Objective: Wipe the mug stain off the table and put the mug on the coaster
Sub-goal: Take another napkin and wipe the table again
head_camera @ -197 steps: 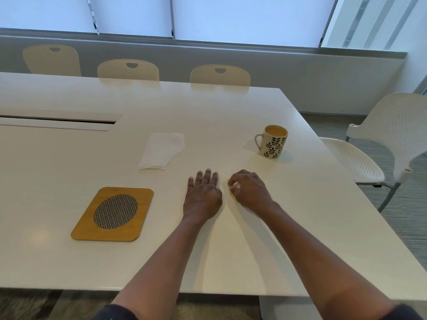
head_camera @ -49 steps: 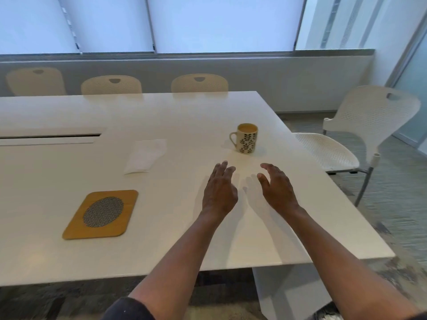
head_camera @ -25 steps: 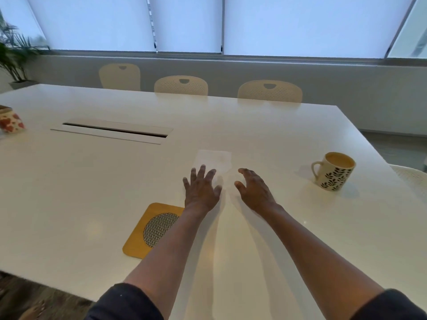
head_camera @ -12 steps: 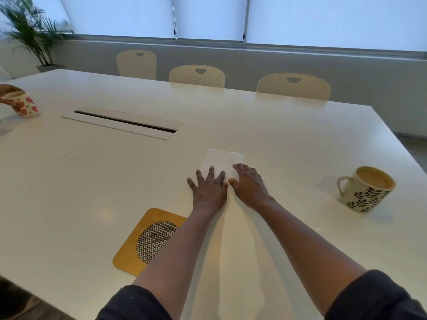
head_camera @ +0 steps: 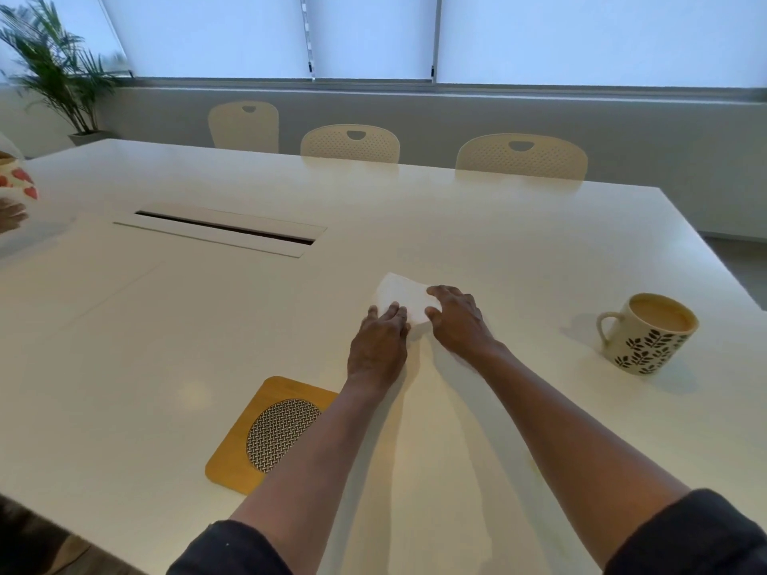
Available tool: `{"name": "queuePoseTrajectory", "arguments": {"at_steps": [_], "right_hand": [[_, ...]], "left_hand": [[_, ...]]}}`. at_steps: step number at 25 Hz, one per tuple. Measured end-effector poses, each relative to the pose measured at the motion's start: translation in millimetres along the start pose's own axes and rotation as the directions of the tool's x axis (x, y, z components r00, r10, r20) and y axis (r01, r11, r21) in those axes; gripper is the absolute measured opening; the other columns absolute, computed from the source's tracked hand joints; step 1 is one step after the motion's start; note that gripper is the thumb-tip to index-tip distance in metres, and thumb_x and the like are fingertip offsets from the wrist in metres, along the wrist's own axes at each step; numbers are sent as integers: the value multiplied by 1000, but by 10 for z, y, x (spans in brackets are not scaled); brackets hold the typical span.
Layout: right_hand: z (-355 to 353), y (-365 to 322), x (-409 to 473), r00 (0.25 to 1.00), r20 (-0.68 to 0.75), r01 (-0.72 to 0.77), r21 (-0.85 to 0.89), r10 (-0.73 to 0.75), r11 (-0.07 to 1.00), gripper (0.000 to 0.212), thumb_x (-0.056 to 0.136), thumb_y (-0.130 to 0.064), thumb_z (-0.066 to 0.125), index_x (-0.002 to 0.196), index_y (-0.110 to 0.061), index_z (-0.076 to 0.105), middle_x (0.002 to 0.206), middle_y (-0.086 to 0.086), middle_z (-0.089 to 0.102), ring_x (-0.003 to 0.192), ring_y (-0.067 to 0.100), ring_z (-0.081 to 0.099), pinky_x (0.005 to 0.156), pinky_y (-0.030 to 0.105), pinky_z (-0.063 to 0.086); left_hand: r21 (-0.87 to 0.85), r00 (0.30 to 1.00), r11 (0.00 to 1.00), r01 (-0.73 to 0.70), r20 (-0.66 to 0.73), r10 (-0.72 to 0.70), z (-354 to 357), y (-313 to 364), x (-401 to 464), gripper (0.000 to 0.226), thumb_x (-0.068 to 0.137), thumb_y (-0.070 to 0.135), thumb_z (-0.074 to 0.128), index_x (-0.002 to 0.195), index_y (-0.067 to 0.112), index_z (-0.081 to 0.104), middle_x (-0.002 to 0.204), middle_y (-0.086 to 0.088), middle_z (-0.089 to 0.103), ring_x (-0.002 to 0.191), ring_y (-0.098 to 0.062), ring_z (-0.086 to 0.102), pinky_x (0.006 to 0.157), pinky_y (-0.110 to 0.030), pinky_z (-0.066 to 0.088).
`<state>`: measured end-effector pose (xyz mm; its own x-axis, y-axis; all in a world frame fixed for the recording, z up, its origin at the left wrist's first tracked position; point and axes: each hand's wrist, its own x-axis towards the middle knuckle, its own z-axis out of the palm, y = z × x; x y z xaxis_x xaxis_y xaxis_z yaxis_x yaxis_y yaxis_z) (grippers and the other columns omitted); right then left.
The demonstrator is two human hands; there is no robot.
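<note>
A white table [head_camera: 477, 226] holds a paper napkin [head_camera: 400, 298] mid-surface. The left hand [head_camera: 377, 346] rests on it with straight fingers; the right hand [head_camera: 456, 321] pinches its right edge. The leaf-patterned mug [head_camera: 645, 334] stands toward the right edge, the wooden coaster [head_camera: 249, 454] near the front edge.

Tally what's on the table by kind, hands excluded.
Napkin: 1, white napkin under both hands' fingers
Mugs: 2, leaf-print mug; red-patterned mug cut off at the left edge
Coaster: 1, wooden coaster, nothing on it
Total: 4
</note>
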<state>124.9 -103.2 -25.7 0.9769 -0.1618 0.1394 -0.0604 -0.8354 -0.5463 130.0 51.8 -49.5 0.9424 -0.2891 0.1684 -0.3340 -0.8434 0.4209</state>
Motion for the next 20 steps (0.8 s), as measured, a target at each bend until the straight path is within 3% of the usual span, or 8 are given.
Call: {"name": "queuePoseTrajectory", "arguments": {"at_steps": [4,12,20], "right_hand": [[-342,104,-216,996,-57,-68,87,73,994,44,99,-29,49,142,-19,47,149,5,47,138,27,39,112,40,32],[-912,516,-1043,963,-167,-203,64,211,977,39,97,-31,54,134,-19,55,139,7,56,132,28,46,107,42,38],[-1114,770,-1838,911,-172,-383,-17,375,924,44,94,-34,59,132,-13,56,138,13,57,131,30,47,105,42,40]], "left_hand": [[-52,991,990,-131,-10,131,-25,341,-216,44,107,26,33,150,20,41,159,5,36,150,-20,25,112,-39,36],[-134,925,918,-374,10,379,74,1116,-905,43,107,28,35,149,24,43,157,6,38,148,-15,30,107,-38,41],[-150,831,842,-518,144,537,281,1371,-1508,41,107,29,35,146,26,48,155,5,43,147,-17,32,108,-40,42]]}}
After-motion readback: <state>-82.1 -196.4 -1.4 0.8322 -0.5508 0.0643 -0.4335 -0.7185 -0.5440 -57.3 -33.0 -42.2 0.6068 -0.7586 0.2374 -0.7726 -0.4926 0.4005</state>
